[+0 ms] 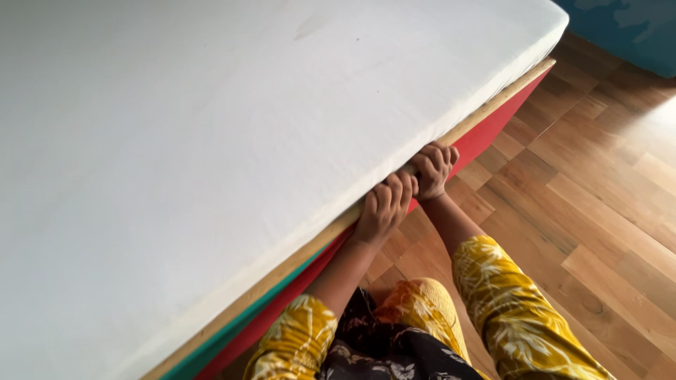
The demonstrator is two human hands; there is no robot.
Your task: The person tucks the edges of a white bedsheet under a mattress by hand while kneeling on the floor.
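A large mattress under a white sheet (pixel 211 141) fills the left and middle of the view, lying on a wooden board (pixel 493 105) above a red and green bed base (pixel 486 134). My left hand (pixel 384 207) and my right hand (pixel 431 169) sit side by side at the mattress's lower edge. Both have their fingers curled in against the sheet's edge where it meets the board. The fingertips are hidden under the mattress. My yellow patterned sleeves show at the bottom.
A wooden plank floor (pixel 591 211) runs along the right side of the bed. A blue object (pixel 627 28) stands at the top right corner. My knee in yellow fabric (pixel 422 302) is close to the bed base.
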